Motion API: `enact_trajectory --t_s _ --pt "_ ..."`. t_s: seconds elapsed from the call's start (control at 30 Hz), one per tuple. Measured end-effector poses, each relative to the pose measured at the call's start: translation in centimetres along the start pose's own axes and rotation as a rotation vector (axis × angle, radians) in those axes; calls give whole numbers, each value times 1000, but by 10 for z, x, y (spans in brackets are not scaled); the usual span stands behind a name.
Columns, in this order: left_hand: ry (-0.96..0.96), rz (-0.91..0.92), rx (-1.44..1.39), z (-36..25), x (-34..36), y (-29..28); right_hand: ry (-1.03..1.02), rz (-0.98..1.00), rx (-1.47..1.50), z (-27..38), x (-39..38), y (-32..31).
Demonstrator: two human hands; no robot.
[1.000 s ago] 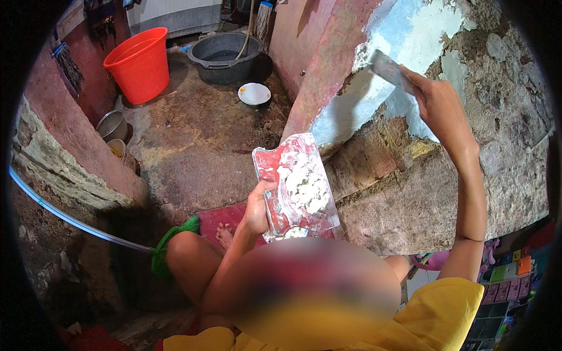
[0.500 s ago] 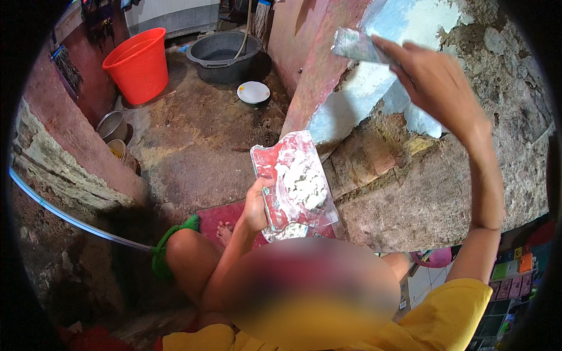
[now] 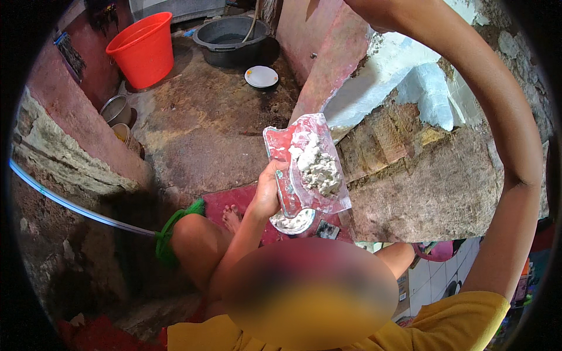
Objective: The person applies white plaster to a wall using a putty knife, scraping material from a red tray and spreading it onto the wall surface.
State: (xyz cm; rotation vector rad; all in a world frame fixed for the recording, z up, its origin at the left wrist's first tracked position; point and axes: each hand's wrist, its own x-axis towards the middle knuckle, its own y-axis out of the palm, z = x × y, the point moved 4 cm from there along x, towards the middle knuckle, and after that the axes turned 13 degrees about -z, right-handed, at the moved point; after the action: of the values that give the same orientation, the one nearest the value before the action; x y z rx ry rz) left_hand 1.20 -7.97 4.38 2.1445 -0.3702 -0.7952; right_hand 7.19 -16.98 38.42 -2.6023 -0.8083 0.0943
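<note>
My left hand (image 3: 268, 191) grips the side of a red plastic board (image 3: 285, 138), its thumb on the upper face. A lumpy heap of white-grey putty (image 3: 319, 171) lies on the board, with smears around it. Just beneath the board stands a round tub (image 3: 294, 223) of white paste, partly covered. My right hand (image 3: 377, 16) is raised at the top edge, near a wall patch (image 3: 383, 73) coated in white and pale blue. Its fingers are cut off, and no tool shows there.
Bare, crumbling wall (image 3: 421, 199) runs along the right. A red bucket (image 3: 143, 55), a dark basin (image 3: 225, 55) and a white plate (image 3: 261, 76) stand on the stained floor ahead. At the left are a pale hose (image 3: 82, 207) and a green tie (image 3: 170, 237). A small dark object (image 3: 327, 230) lies beside the tub.
My right hand, earlier in full view with a flat putty scraper, has risen to the top edge; the scraper is out of sight. The board appears slightly farther right and higher, showing more of the tub.
</note>
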Motion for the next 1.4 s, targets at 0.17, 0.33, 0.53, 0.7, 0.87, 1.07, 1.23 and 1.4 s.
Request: enact_trajectory --t_s 0.17,0.33,0.53,0.7,0.87,1.07,1.23,1.4 --pt "19 -2 4 1 2 -3 -27 -30 -31 7 3 8" --pt "-7 11 -47 2 3 -1 -29 58 -77 8 -10 -2" --pt "-80 109 -125 7 6 -1 -34 -573 291 -12 -84 45" --pt "-135 231 -189 11 7 1 308 -348 189 -19 -128 88" --pt "-144 193 -178 8 10 -2 342 -556 259 -10 -146 104" --pt "-133 195 -154 9 11 -2 444 -628 278 5 -157 128" --pt "-132 195 -184 10 12 -4 507 -630 302 14 -163 123" --pt "-123 241 -188 6 7 3 530 -621 299 15 -168 114"
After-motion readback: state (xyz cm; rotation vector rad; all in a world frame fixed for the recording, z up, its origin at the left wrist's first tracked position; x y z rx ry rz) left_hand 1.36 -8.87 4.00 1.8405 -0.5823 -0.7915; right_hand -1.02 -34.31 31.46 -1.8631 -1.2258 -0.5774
